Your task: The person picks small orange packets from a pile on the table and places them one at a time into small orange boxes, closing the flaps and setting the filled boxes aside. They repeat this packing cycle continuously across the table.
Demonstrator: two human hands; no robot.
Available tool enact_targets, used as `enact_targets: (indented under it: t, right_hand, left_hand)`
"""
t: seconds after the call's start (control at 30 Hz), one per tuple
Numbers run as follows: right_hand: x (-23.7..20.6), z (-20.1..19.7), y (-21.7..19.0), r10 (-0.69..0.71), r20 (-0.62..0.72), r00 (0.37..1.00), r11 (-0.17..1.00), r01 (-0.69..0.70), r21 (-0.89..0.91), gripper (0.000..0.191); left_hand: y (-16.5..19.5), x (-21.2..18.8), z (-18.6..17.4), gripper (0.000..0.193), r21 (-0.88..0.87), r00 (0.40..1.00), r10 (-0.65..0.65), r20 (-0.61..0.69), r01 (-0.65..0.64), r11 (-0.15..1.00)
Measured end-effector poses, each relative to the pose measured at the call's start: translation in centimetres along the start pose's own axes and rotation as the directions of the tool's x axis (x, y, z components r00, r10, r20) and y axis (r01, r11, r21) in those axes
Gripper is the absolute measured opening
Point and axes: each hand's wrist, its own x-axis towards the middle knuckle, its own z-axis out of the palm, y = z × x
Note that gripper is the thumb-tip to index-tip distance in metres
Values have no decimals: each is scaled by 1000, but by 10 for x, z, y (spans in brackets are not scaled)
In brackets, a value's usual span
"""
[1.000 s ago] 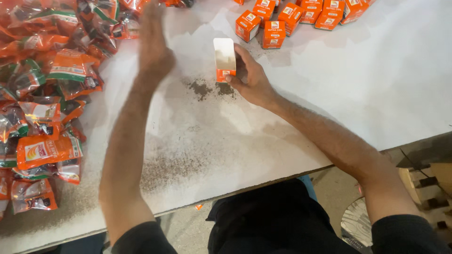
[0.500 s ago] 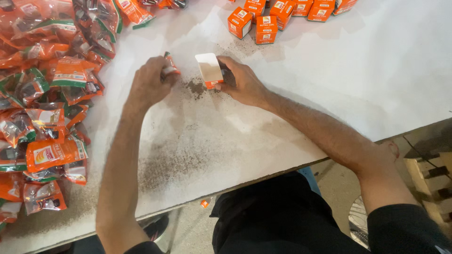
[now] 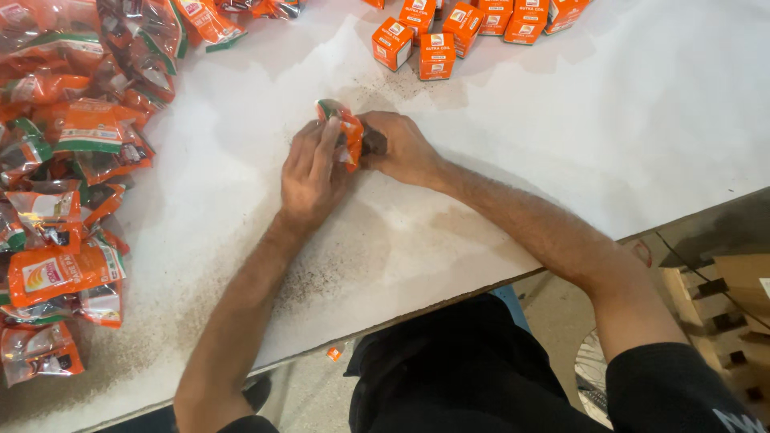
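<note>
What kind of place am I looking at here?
Probably a small hand-packing workshop. A heap of filled orange pouches lies on a white worktable, small orange cartons stand in rows, and both hands, left hand and right hand, work one pouch.

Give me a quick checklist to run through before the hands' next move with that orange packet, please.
1. Packet held by both hands: ok; left hand and right hand meet on the orange pouch.
2. Pouch sealed: cannot tell.
3. White tabletop clean: not ok; dark powder scattered.
4. Small orange boxes within reach: ok.
5. Pile of pouches apart from hands: ok.
</note>
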Motion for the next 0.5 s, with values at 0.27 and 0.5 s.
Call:
enact_targets:
  t: [0.27,0.5]
  right_hand:
    - [0,6,3,-65,-4,998,998,65,-27,67]
    - [1,6,-4,-20,52,998,997,16,78,67]
  left_hand:
    - [0,3,-3,25,102,984,-129,119,117,988]
    - [-10,7,19,28,25,945,-281,165,281,959]
